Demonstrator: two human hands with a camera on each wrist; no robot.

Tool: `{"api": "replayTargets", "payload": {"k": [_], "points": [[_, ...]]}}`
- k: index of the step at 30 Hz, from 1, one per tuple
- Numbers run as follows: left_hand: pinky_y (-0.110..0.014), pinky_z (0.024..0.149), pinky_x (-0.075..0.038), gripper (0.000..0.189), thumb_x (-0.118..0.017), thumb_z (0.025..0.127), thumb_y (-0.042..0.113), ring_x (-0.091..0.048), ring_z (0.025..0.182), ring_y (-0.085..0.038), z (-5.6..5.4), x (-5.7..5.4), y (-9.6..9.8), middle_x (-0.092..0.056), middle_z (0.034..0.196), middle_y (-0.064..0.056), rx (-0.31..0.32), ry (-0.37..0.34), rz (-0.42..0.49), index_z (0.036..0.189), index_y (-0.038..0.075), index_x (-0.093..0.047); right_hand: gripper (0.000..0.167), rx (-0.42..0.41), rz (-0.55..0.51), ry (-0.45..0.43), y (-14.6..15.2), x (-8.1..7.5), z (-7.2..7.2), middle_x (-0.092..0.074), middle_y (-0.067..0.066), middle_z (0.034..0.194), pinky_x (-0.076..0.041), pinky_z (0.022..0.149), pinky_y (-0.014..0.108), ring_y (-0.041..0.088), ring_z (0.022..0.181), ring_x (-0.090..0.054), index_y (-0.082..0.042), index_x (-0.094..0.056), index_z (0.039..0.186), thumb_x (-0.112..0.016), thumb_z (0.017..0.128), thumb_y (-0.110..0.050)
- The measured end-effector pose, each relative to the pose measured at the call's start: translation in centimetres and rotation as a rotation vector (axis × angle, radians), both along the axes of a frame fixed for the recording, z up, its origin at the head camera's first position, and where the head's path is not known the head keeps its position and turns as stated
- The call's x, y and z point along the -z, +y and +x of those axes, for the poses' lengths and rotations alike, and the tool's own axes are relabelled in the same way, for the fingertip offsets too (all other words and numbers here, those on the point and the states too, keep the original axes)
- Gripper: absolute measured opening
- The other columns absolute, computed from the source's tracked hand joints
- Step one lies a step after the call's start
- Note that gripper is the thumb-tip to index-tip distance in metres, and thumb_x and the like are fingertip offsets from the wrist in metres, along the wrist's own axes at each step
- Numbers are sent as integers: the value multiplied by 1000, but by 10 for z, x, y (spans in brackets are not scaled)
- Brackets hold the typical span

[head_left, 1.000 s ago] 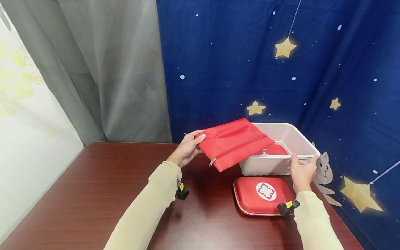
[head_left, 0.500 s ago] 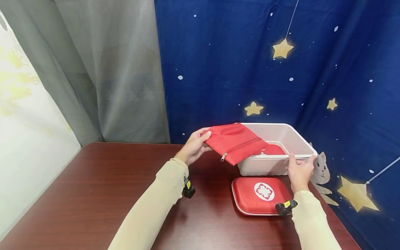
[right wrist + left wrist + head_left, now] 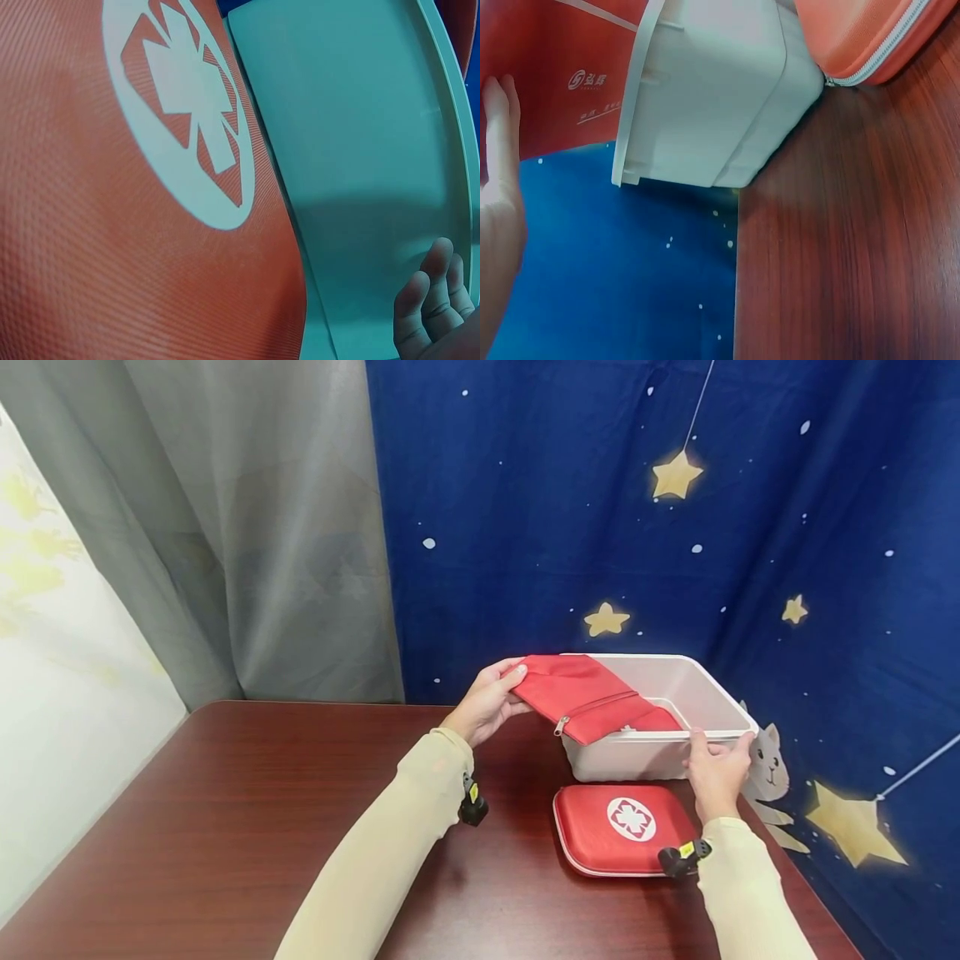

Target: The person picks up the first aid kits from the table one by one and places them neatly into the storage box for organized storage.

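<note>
My left hand (image 3: 487,702) pinches the left edge of a flat red zip pouch (image 3: 581,689), thumb on top. The pouch tilts over the left part of a white plastic bin (image 3: 630,760), its silver zipper pull hanging near the front rim. White print shows on the pouch's underside (image 3: 562,75) in the left wrist view. My right hand (image 3: 717,772) grips the bin's front rim near the right corner; its fingers (image 3: 427,307) lie along the outer wall. Inside the bin is a red item (image 3: 660,718), partly hidden by the pouch.
A red hard zip case (image 3: 585,835) with a white cross emblem lies on the brown table (image 3: 300,827), just in front of the bin. Behind the table hang a grey curtain (image 3: 300,527) and a blue starry curtain (image 3: 525,527).
My left hand has moved right with the pouch, which now lies lower and covers more of the bin's left part and the red item. The right hand keeps its hold on the rim.
</note>
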State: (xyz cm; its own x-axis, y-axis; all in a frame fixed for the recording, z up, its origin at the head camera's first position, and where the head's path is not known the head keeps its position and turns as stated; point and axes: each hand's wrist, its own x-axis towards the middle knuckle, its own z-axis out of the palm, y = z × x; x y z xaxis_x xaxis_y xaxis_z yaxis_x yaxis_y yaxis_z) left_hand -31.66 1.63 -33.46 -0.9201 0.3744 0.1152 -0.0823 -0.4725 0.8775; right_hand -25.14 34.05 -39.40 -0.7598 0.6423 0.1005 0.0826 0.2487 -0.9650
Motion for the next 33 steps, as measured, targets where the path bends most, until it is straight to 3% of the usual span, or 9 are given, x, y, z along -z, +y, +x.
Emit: {"api": "replayTargets", "payload": {"k": [11, 20, 28, 33], "points": [[-53, 98, -46, 43, -48, 106, 15, -56, 122, -43, 3, -3, 8, -53, 140, -23, 9, -16, -3, 146, 0, -43, 94, 0, 7, -5, -4, -4, 1, -60, -9, 65, -46, 57, 12, 5, 54, -61, -14, 13, 158, -55, 99, -40], [-47, 97, -48, 45, -52, 104, 9, -55, 125, -43, 3, -4, 14, -53, 140, -23, 48, -36, 67, 146, -2, -42, 94, -1, 3, 4, -3, -3, 0, -60, -10, 64, -46, 54, 13, 5, 53, -60, -14, 13, 158, -55, 99, -40], [-39, 94, -52, 54, -55, 98, -7, -58, 121, -41, 4, 1, 15, -57, 134, -27, -66, -55, 72, 148, -4, -37, 93, 0, 4, -7, -1, -2, 1, -60, -10, 67, -46, 56, 12, 3, 53, -60, -16, 13, 158, -55, 99, -41], [-38, 93, -52, 53, -57, 98, -2, -59, 120, -40, 3, 4, 15, -56, 136, -25, -64, -48, 39, 149, -2, -39, 93, 2, 11, -11, 0, -1, 1, -60, -10, 66, -46, 56, 12, 2, 52, -59, -15, 13, 158, -55, 99, -41]]}}
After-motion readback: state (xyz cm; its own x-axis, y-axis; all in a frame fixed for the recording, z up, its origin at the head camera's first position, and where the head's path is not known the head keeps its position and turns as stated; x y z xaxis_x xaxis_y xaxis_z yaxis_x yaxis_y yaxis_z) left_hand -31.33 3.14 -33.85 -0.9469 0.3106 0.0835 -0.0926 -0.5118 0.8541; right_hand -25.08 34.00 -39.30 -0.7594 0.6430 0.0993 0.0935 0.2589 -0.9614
